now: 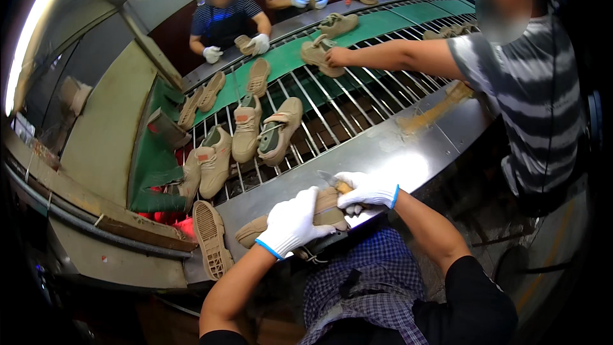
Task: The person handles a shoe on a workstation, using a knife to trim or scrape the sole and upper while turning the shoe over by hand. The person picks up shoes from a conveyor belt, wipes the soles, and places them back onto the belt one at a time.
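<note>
Both my hands wear white knit gloves with blue cuffs. At the near edge of the metal table, a tan shoe (327,207) lies on its side. My left hand (294,220) is closed around it from above, thumb and fingers pressed on its side. Close by on the right, my right hand (369,191) grips a knife (344,187) with a yellowish handle, its short grey blade pointing left above the shoe. The fingers' undersides are partly hidden. Another tan shoe (212,239) rests left of my left hand, its ridged sole showing.
Beyond the metal tabletop (408,156) runs a rack of metal rods (329,112) bearing several tan shoes (281,131). A green belt (281,57) lies farther off. On the right, a person in a striped shirt (543,96) reaches across to a shoe; two gloved people work opposite.
</note>
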A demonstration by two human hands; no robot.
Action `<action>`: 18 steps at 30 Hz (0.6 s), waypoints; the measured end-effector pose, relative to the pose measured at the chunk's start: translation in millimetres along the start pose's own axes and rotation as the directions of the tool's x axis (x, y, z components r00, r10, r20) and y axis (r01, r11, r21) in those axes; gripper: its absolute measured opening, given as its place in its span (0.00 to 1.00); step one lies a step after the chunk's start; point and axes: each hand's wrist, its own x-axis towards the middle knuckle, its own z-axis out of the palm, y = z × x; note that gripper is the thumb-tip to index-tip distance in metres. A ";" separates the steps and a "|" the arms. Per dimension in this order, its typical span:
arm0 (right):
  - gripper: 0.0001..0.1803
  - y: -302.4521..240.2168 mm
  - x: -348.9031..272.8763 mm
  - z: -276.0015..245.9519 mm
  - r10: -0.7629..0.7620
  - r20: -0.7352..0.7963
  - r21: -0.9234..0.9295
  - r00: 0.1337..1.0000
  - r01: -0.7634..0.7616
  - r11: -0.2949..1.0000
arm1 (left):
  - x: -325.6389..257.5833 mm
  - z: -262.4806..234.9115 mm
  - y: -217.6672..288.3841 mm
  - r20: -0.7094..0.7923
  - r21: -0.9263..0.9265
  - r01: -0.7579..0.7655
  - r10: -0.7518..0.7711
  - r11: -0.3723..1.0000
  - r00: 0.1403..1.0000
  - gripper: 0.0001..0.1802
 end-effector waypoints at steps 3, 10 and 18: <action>0.34 5.4 5.6 4.6 0.012 -0.033 0.020 0.999 -0.011 1.000 | -2.6 5.1 -2.6 -0.041 0.005 -0.044 0.044 0.999 0.998 0.56; 0.40 4.7 2.7 40.3 0.008 -0.212 -0.034 0.977 -0.016 0.999 | -9.4 24.2 -17.1 -0.173 -0.020 -0.135 0.129 0.991 0.976 0.53; 0.32 -34.1 6.1 101.5 -0.318 -0.320 -0.773 0.892 -0.052 0.632 | -10.7 17.7 -19.1 -0.035 0.029 0.026 -0.025 0.999 0.999 0.51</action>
